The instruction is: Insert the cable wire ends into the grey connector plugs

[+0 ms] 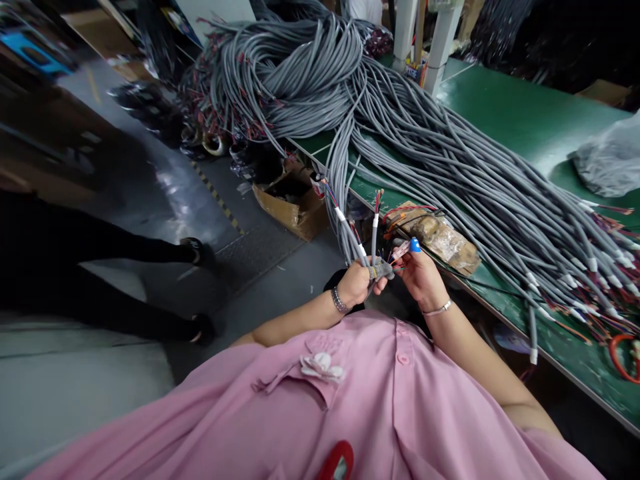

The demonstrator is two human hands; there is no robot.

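Note:
My left hand (356, 283), with a grey covering on a finger, is closed around the ends of several grey cables (375, 233). White bands and thin coloured wires show at those cable ends. My right hand (421, 275) is close beside it, wearing a blue finger cot (415, 245). Its fingers pinch a small whitish strip (401, 251) near the bared wires. What the strip is I cannot make out. From my left hand the cables run back to a large bundle of grey cables (300, 80) over the table.
The green table (510, 113) carries many cables. A tape-wrapped block (440, 237) lies at its near edge, a clear plastic bag (613, 157) at right. Red-orange handles (620, 357) lie at the right edge. A cardboard box (300, 210) is on the floor; a person's legs (110, 280) show at left.

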